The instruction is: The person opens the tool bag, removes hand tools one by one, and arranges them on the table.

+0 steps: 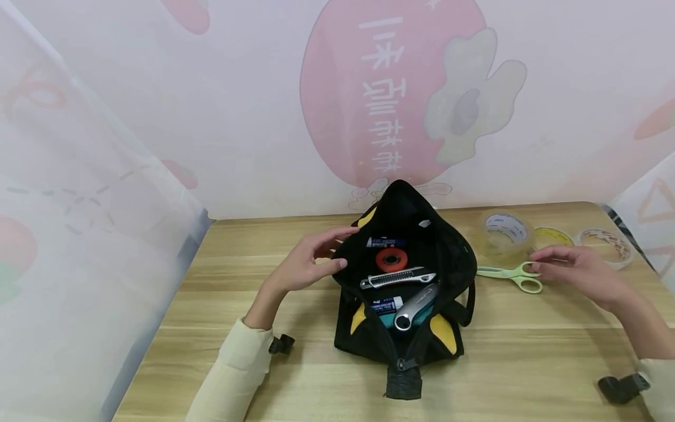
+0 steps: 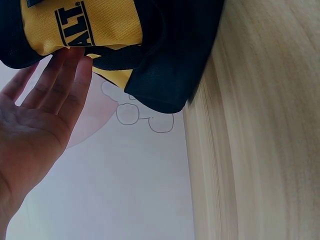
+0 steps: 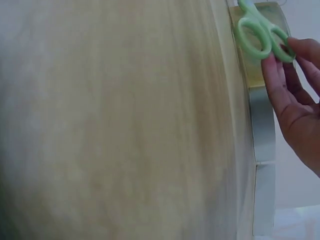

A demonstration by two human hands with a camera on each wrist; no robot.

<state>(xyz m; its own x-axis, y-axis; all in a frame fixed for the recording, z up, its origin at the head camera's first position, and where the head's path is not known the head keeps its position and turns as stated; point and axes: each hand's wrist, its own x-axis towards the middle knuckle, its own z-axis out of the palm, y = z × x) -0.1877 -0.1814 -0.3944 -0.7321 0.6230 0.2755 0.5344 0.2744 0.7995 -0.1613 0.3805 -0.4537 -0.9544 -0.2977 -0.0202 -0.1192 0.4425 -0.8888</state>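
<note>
As the head view shows, the black bag [image 1: 460, 252] sits near the middle of the wooden table [image 1: 311, 387], its mouth spread wide around a box cutter [image 1: 398, 278], a red roll [image 1: 392, 268] and a grey-handled tool [image 1: 419, 305]. The left hand [image 1: 308, 261] touches the bag's left rim, fingers nearly straight rather than clenched. The right hand [image 1: 585, 272] pinches a handle loop of the green scissors [image 1: 503, 273]; their blades point left, reaching the bag's right side, though contact is unclear. Three tape rolls [image 1: 515, 227] crowd the space behind, near the table's back edge and the printed wall [image 1: 253, 117]. Wider wood stretches from the bag to the left edge.

From the left wrist, extended fingertips meet the bag just below its yellow panel [image 2: 107, 22]; wood runs alongside to a straight edge by the wall.

From the right wrist, thumb and fingers grasp one green loop; the rolls line the far edge, with broad wood on the nearer side.
</note>
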